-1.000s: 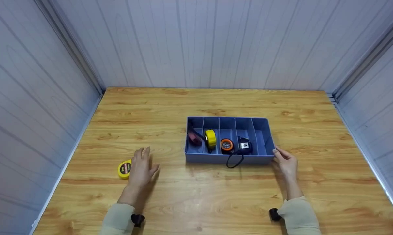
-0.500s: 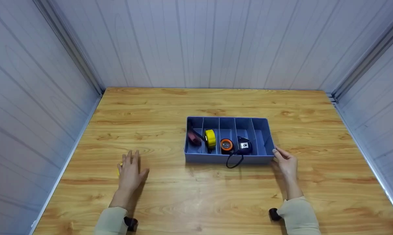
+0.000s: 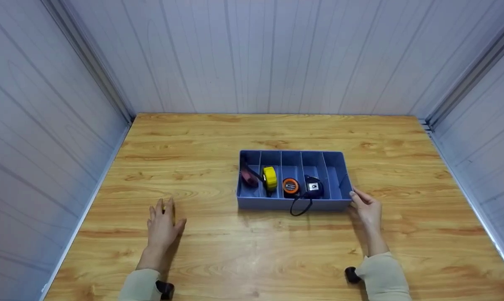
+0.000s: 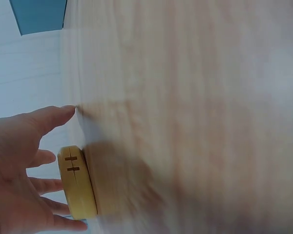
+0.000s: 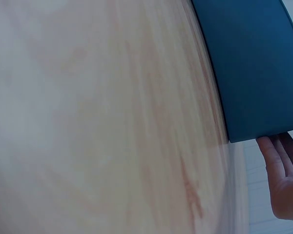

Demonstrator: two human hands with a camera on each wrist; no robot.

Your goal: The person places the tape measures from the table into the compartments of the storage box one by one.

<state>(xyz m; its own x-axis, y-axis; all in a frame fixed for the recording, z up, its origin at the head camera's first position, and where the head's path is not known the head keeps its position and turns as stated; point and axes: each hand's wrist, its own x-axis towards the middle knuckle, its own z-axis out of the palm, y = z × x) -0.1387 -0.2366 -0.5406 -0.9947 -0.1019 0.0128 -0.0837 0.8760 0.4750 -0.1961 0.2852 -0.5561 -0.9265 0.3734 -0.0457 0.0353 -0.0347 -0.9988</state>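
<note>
My left hand [image 3: 162, 232] is spread over a round yellow tape measure [image 4: 77, 183] on the table. In the left wrist view its thumb stands apart from the tape measure, while the other fingers reach behind it. My right hand [image 3: 367, 211] holds the near right corner of a blue divided box [image 3: 293, 204], thumb at the rim and fingers against the end wall. From left to right, the box's compartments hold a dark red item with a black strap [image 3: 248, 177], a yellow tape measure [image 3: 270, 177], an orange-and-black tape measure [image 3: 291, 187] and a dark tape measure [image 3: 314, 187].
The rightmost compartment [image 3: 337, 177] has nothing visible in it. A black strap loop [image 3: 300, 207] hangs over the box's front wall. Pale panels [image 3: 252, 58] enclose the wood-grain table [image 3: 252, 255] at the back and both sides.
My left hand has moved left and slightly towards me, coming over the yellow tape measure, which it now mostly covers. The right hand and the box have stayed in place.
</note>
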